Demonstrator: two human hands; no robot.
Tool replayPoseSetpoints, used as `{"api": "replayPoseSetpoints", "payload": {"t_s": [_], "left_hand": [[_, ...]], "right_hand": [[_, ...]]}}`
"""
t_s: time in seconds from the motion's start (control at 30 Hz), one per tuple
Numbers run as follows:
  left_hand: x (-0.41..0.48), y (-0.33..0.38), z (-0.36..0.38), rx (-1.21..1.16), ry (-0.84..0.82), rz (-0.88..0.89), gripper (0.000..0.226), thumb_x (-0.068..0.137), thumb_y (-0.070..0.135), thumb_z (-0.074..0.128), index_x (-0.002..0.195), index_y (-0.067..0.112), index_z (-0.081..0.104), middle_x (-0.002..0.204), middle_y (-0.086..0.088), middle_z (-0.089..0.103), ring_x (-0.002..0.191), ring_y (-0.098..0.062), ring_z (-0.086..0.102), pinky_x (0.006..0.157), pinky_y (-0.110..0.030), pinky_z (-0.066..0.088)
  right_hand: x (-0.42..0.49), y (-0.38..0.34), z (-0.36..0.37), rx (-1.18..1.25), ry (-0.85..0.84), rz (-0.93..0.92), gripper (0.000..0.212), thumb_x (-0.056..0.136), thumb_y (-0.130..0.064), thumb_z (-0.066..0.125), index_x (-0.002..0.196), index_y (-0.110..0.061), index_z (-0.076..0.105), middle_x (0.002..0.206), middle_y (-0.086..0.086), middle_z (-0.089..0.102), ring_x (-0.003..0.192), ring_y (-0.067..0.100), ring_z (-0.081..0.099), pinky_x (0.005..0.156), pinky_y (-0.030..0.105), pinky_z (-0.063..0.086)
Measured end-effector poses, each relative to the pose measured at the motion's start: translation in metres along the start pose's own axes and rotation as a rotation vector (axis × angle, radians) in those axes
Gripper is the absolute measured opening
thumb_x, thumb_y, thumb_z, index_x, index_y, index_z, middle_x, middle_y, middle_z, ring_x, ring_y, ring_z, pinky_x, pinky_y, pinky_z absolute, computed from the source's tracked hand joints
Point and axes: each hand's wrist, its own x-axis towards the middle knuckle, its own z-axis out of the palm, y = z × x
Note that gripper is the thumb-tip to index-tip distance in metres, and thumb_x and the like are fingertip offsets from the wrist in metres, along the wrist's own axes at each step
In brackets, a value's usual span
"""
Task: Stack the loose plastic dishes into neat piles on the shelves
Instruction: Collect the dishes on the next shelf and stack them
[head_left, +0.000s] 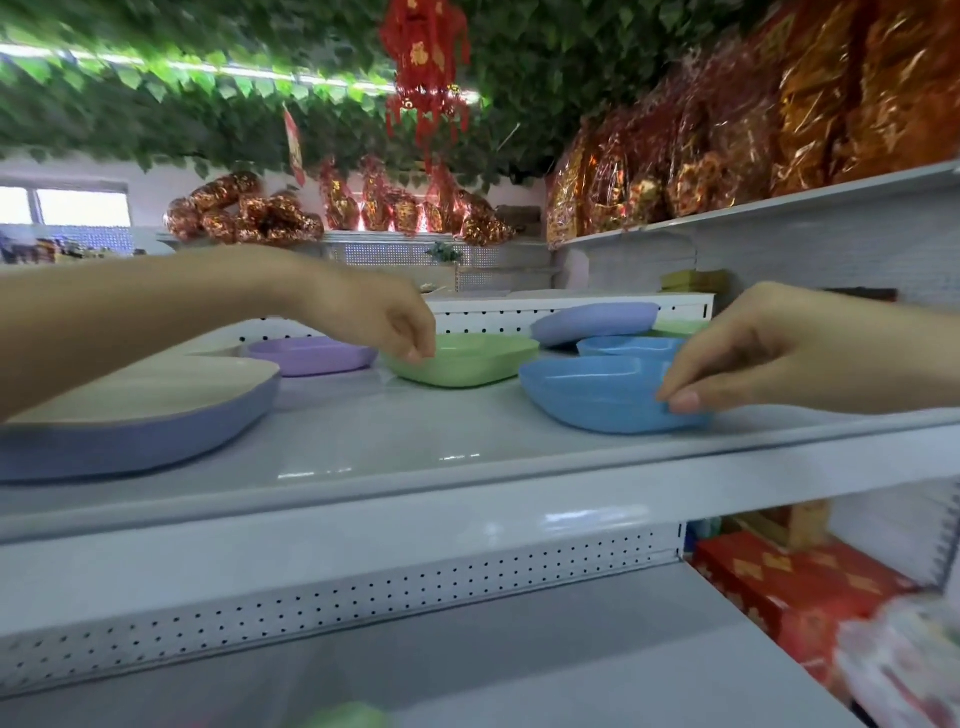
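Shelving of pale grey metal fills the view. The middle shelf (363, 447) has a glossy surface and a raised front lip, and it carries the loose dishes. The left hand (374, 312) reaches in from the left with its fingers curled down and pinches the near rim of a green dish (467, 364), which sits on the shelf near the middle. The right hand (769, 348) comes in from the right and pinches the right rim of a blue dish (587, 395) between thumb and fingers; this dish stands near the front lip. Just behind it lies a second blue dish (623, 345), with a lavender dish (592, 322) turned over and tilted behind that. A purple dish (311, 356) sits left of the green one. A large plate (135, 415), wood-toned on top and lavender underneath, lies at the far left.

The back panel (363, 597) below this shelf is perforated. The lower shelf (467, 649) holds red boxes (779, 587) at the right. The upper shelf (779, 208) is packed with red and gold foil packages (727, 130). Green ivy leaves (208, 78) cover the ceiling, a red hanging ornament (423, 67) dangles from them, and a bright window (67, 205) shows at far left.
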Motion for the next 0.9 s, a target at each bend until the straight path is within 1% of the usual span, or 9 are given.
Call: {"api": "replayPoseSetpoints", "payload": {"t_s": [0.2,0.3,0.4,0.5,0.6,0.67,0.73,0.77,0.9], "left_hand": [[-0.001,0.011,0.012,-0.14,0.078,0.002,0.016,0.082,0.008,0.069,0.071,0.019,0.064,0.071,0.003,0.066,0.063,-0.005,0.056,0.07,-0.027,0.047],[-0.005,0.015,0.006,-0.167,0.248,0.013,0.016,0.084,0.011,0.067,0.072,0.02,0.06,0.063,0.009,0.065,0.059,-0.003,0.055,0.065,-0.024,0.046],[-0.028,0.024,-0.015,-0.241,0.37,0.003,0.007,0.082,0.016,0.067,0.077,0.018,0.063,0.065,0.006,0.068,0.061,-0.003,0.06,0.06,-0.022,0.047],[-0.064,0.035,-0.034,-0.234,0.497,-0.01,0.01,0.072,0.024,0.07,0.08,0.018,0.068,0.073,0.006,0.073,0.07,-0.006,0.068,0.068,-0.031,0.056],[-0.102,0.035,-0.049,-0.119,0.584,-0.085,0.01,0.071,0.023,0.072,0.08,0.023,0.072,0.077,0.01,0.074,0.075,-0.011,0.071,0.075,-0.043,0.058],[-0.123,0.028,-0.051,-0.068,0.595,-0.137,0.011,0.072,0.018,0.074,0.077,0.027,0.072,0.077,0.011,0.073,0.074,-0.01,0.07,0.074,-0.034,0.056],[-0.142,0.018,-0.048,-0.051,0.584,-0.195,0.014,0.07,0.018,0.075,0.075,0.031,0.072,0.075,0.013,0.073,0.073,-0.008,0.07,0.074,-0.026,0.056],[-0.147,0.016,-0.043,-0.063,0.574,-0.203,0.015,0.069,0.017,0.075,0.075,0.03,0.072,0.074,0.013,0.073,0.073,-0.009,0.07,0.074,-0.026,0.056],[-0.162,0.006,-0.023,-0.141,0.52,-0.202,0.016,0.069,0.012,0.076,0.075,0.026,0.072,0.074,0.011,0.073,0.07,-0.007,0.07,0.074,-0.028,0.057]], "right_hand": [[0.015,0.005,0.001,-0.036,0.128,-0.079,0.011,0.076,-0.037,0.062,0.071,-0.029,0.067,0.071,0.001,0.069,0.066,0.013,0.06,0.065,0.03,0.045],[0.023,0.001,-0.007,0.048,0.194,-0.087,0.03,0.064,-0.054,0.065,0.073,-0.025,0.065,0.07,0.002,0.072,0.061,0.004,0.059,0.061,0.026,0.046],[0.036,-0.003,-0.011,0.05,0.271,-0.105,0.034,0.069,-0.057,0.069,0.07,-0.023,0.067,0.07,0.001,0.073,0.059,0.007,0.06,0.057,0.029,0.05],[0.052,-0.016,-0.016,0.048,0.395,-0.122,0.013,0.069,-0.034,0.069,0.066,-0.022,0.064,0.066,-0.003,0.071,0.052,0.0,0.056,0.054,0.011,0.046],[0.075,-0.03,-0.016,0.078,0.435,-0.157,0.023,0.059,-0.044,0.067,0.069,-0.024,0.065,0.067,-0.004,0.072,0.055,0.002,0.058,0.053,0.009,0.044],[0.091,-0.04,-0.013,0.103,0.432,-0.192,0.027,0.056,-0.049,0.066,0.072,-0.027,0.065,0.071,-0.003,0.072,0.057,0.009,0.061,0.055,0.021,0.051],[0.109,-0.049,-0.006,0.109,0.449,-0.218,0.024,0.061,-0.046,0.068,0.075,-0.027,0.065,0.073,-0.001,0.072,0.066,0.025,0.066,0.053,0.04,0.054],[0.114,-0.052,-0.003,0.114,0.453,-0.223,0.018,0.066,-0.041,0.07,0.077,-0.027,0.065,0.074,-0.002,0.072,0.068,0.028,0.066,0.055,0.042,0.054],[0.139,-0.071,0.014,0.136,0.447,-0.268,0.011,0.076,-0.026,0.071,0.076,-0.017,0.065,0.073,-0.004,0.072,0.06,0.006,0.06,0.056,0.015,0.048]]}}
